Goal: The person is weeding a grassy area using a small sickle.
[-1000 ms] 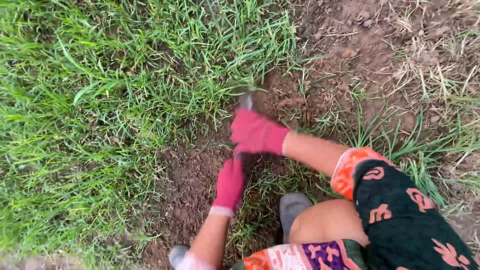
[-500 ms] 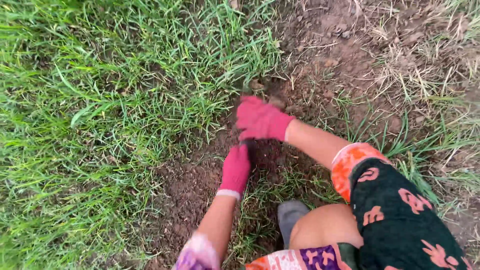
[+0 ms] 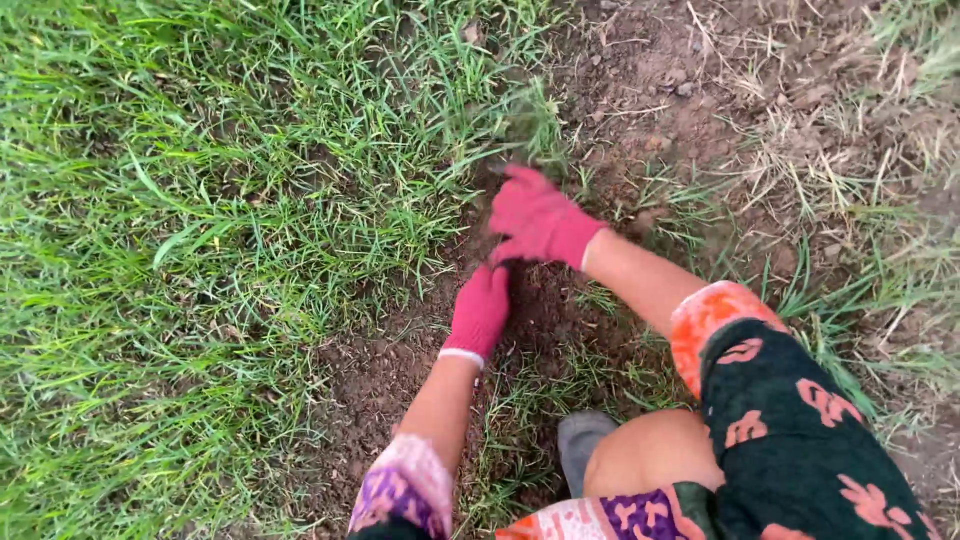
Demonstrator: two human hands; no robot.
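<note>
Both my hands wear pink gloves. My right hand point(image 3: 541, 220) is at the edge of the green grass point(image 3: 200, 220), where it meets the bare brown soil point(image 3: 380, 370), and it is blurred by motion. My left hand point(image 3: 480, 312) sits just below it and closer to me, fist closed. A short dark piece of a tool handle point(image 3: 499, 262) shows between the two gloves. The rest of the tool, including its blade, is hidden under my right hand and the grass.
My grey shoe point(image 3: 583, 447) rests on thin grass near my bent knee point(image 3: 650, 455). Patterned orange, black and purple clothing fills the lower right. Loose soil and dry straw-coloured grass point(image 3: 830, 150) lie to the upper right, and thick green grass covers the left.
Both hands moved up and slightly right, toward the grass edge. The metal blade seen above my right hand a second ago is now out of sight.
</note>
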